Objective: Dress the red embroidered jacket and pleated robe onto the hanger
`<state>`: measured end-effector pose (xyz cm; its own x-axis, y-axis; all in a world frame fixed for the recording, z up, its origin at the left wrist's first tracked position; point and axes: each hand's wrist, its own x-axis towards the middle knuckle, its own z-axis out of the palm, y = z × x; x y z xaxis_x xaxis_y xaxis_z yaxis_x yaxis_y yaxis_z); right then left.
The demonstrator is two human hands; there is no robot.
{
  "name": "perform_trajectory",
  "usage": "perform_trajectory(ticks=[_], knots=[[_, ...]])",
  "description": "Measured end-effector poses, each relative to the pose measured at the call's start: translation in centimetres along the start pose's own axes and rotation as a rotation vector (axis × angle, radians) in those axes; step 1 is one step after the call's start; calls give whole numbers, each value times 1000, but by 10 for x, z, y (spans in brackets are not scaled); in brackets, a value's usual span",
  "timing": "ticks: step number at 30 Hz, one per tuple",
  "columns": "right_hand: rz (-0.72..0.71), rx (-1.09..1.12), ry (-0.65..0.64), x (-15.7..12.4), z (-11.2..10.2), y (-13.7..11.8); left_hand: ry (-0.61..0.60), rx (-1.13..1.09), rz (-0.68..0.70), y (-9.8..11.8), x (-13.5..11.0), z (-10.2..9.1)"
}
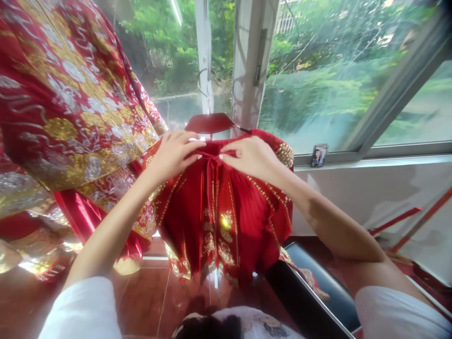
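A red pleated garment (245, 212) with gold beading and embroidery hangs in front of me, its top edge gathered at the middle. My left hand (178, 149) grips the left part of that edge, thumb and fingers pressed onto the cloth. From the other side my right hand (249, 157) pinches the edge close to the centre, where thin red ties (211, 162) run down the front. A small gap separates the two hands. Just above them shows the dark red hanger (210, 123), whose hook reaches up by the window frame.
Larger red robes (84, 94) with gold and silver embroidery hang close on the left. Windows (318, 80) lie ahead, with a small picture card (319, 155) on the sill. A black padded seat (321, 278) stands low on the right, over the reddish tiled floor (148, 294).
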<state>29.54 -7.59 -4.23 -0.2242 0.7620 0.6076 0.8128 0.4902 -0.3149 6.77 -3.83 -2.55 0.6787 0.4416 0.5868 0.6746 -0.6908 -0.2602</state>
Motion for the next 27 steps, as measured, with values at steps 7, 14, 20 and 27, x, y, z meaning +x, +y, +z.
perform_trajectory(ticks=[7, 14, 20, 27], knots=[[-188, -180, -41, 26, 29, -14, -78, 115, 36, -11, 2, 11], [-168, -67, -128, 25, 23, -10, -30, 108, 86, -43, 5, -4], [-247, 16, -130, 21, 19, 1, 23, 11, 100, -76, 6, -16], [-267, 47, -114, 19, 23, 0, 0, -34, 76, -57, -1, -16]])
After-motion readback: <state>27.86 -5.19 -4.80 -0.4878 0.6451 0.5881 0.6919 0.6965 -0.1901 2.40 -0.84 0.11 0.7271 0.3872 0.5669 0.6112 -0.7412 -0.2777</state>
